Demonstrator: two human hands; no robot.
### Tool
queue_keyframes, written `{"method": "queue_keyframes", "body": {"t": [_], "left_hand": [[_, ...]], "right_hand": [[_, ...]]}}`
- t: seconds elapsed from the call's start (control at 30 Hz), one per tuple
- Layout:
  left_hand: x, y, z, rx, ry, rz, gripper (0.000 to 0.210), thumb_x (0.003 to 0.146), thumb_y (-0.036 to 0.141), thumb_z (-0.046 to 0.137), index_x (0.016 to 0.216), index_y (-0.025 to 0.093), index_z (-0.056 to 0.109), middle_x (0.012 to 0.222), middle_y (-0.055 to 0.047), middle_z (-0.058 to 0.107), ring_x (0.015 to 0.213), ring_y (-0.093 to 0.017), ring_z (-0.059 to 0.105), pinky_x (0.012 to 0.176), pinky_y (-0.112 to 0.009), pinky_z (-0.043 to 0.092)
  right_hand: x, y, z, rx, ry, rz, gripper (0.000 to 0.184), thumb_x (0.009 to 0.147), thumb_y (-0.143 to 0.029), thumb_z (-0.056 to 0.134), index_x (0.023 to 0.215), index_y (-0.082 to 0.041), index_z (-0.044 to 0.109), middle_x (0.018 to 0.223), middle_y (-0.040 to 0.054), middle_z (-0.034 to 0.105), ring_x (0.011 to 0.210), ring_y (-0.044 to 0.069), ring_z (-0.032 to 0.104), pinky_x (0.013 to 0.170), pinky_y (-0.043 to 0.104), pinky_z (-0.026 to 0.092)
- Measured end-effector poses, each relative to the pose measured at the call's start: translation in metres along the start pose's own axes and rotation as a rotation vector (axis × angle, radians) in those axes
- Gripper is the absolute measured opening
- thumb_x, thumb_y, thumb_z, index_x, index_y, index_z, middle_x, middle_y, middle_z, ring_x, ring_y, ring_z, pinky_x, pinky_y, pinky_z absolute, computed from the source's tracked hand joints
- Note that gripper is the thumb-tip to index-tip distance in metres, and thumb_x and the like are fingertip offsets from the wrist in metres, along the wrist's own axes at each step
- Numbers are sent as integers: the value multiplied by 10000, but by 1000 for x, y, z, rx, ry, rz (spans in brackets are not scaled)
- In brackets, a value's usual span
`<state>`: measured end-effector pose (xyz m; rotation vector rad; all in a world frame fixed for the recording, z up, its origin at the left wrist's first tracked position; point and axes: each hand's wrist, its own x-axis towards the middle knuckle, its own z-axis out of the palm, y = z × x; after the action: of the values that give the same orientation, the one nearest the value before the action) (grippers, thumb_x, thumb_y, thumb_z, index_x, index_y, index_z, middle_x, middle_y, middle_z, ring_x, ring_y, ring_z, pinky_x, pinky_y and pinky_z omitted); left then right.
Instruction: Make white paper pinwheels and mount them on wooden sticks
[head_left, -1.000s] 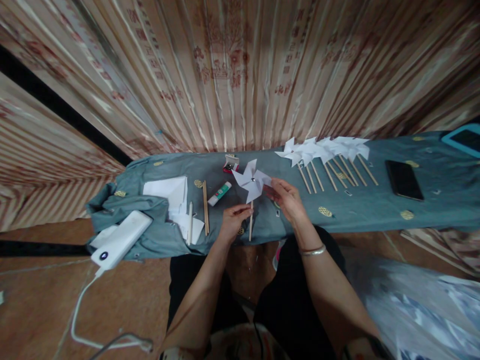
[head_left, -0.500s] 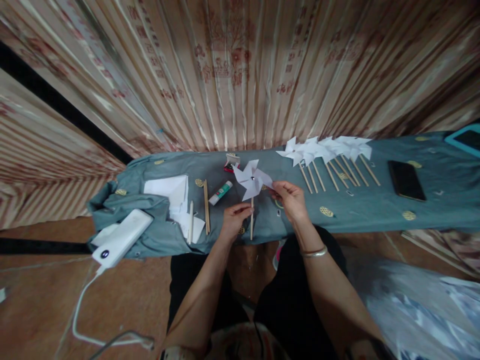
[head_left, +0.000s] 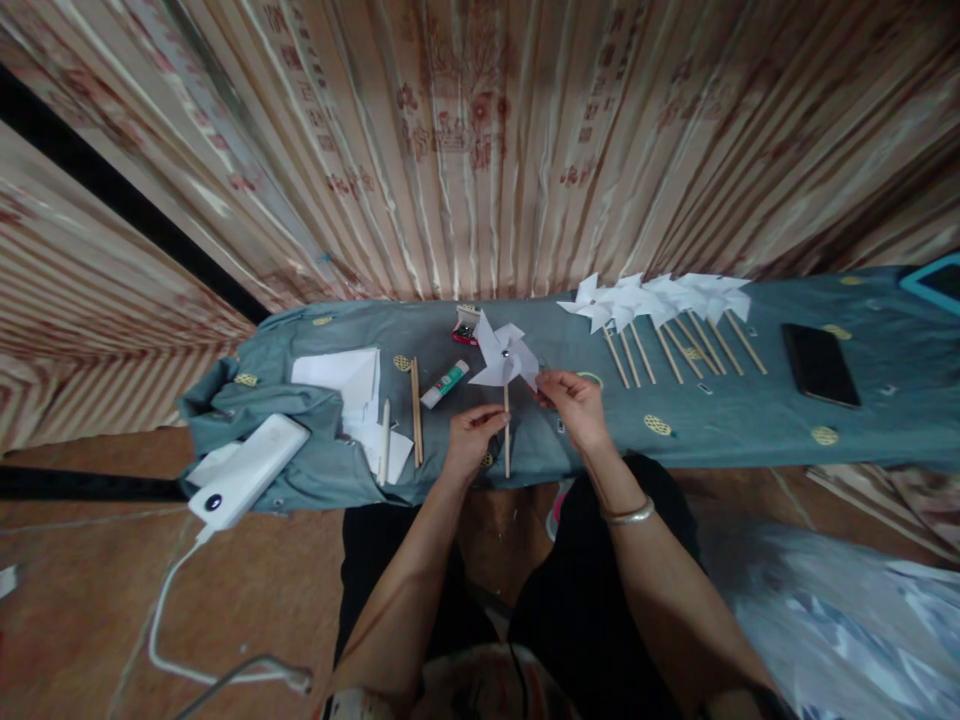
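Note:
A white paper pinwheel with a pin at its centre stands on a thin wooden stick. My left hand pinches this stick just below the blades, thumb and forefinger closed on it. With its fingertips at the lower right blade, my right hand is closed in a pinch on the paper tip. Just left of the pinwheel lie a glue stick and a small open red box of pins. Two loose wooden sticks rest farther left.
Several finished pinwheels lie in an overlapping row at the back right. A dark phone lies beyond them. On the left are white paper pieces, a white pen-like stick and a cabled white power bank. A pleated curtain hangs behind.
The pinwheel's blades have turned a little clockwise. My right hand has shifted slightly down and left with the blade tip. My left hand keeps its pinch on the stick.

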<state>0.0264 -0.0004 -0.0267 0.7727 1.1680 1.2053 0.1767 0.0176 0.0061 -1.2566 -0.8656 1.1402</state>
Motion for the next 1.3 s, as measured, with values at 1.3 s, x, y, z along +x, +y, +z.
{"method": "queue_keyframes", "body": {"t": [1.3], "left_hand": [[-1, 3, -4, 5, -76, -59, 284, 424, 317, 874, 658, 190, 775, 632, -20, 715, 576, -115, 561, 633, -262, 437]], "right_hand": [[26, 10, -19, -4, 40, -96, 337, 677, -475, 759, 900, -223, 741, 855, 29, 754, 814, 187, 686, 785, 327, 529]]}}
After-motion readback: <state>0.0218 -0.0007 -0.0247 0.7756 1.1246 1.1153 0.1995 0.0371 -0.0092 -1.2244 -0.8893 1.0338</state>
